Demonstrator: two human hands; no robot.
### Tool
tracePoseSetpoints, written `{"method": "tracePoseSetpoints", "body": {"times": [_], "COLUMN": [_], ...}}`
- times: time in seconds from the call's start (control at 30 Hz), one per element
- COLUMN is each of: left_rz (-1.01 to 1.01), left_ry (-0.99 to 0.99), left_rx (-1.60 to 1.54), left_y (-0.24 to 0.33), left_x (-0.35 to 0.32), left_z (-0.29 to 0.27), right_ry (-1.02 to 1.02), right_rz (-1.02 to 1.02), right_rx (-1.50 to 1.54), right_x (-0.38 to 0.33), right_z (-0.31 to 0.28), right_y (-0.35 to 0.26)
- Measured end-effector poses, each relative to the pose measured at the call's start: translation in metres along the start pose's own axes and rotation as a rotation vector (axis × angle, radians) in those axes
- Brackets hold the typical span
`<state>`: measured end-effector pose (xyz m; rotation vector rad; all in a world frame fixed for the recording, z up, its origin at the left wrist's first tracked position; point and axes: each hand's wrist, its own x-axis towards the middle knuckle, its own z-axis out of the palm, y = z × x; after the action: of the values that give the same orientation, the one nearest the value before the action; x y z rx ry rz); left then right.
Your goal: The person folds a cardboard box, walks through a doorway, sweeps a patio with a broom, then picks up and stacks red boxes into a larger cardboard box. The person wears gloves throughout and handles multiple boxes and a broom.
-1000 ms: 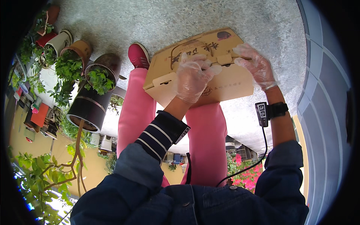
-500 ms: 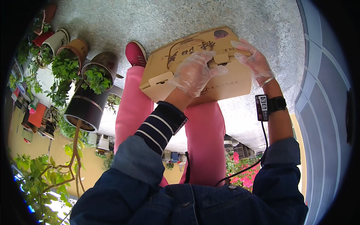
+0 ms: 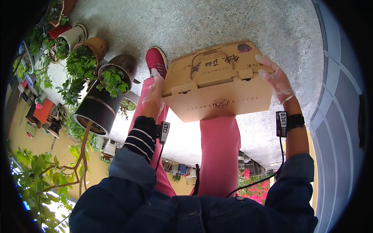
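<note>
A brown cardboard box [image 3: 221,95] with dark printing lies in front of my legs, its lid down and its long side facing me. Two tabs on the lid's front edge fold over slots in that side. A cord handle [image 3: 193,66] loops across the top. My left hand [image 3: 154,93], in a clear plastic glove, is at the box's left end with its fingers pointing away from me. Also gloved, my right hand [image 3: 276,79] grips the right end, fingers over the upper corner and thumb toward the front. The faces under both palms are hidden.
Several potted plants [image 3: 113,82] stand at the left, among them a tall black pot [image 3: 95,110]. A grey tiled wall [image 3: 344,97] runs along the right. My red shoe [image 3: 156,58] is just beyond the box's left end, on speckled concrete floor [image 3: 241,19].
My left hand has left the front tabs and moved to the box's left end. The right hand stays at the right end. More of the box's front side shows.
</note>
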<state>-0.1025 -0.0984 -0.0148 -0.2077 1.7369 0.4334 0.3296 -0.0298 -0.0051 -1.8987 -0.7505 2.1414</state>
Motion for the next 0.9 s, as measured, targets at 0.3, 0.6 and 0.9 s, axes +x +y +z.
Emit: {"method": "tracePoseSetpoints", "body": {"times": [0.3, 0.6, 0.9], "left_rz": [-0.203, -0.230, -0.276], "left_ry": [-0.089, -0.115, -0.087], "left_rx": [-0.219, -0.099, -0.089], "left_y": [-0.029, -0.022, -0.031], "left_x": [0.011, 0.004, 0.017], "left_z": [0.001, 0.009, -0.001], "right_ry": [-0.042, 0.146, 0.145], "right_rz": [0.041, 0.036, -0.074], "right_rx": [0.054, -0.059, 0.100], "right_x": [-0.002, -0.002, -0.011], "right_z": [0.001, 0.014, 0.029], "right_y": [-0.001, 0.003, 0.006]}}
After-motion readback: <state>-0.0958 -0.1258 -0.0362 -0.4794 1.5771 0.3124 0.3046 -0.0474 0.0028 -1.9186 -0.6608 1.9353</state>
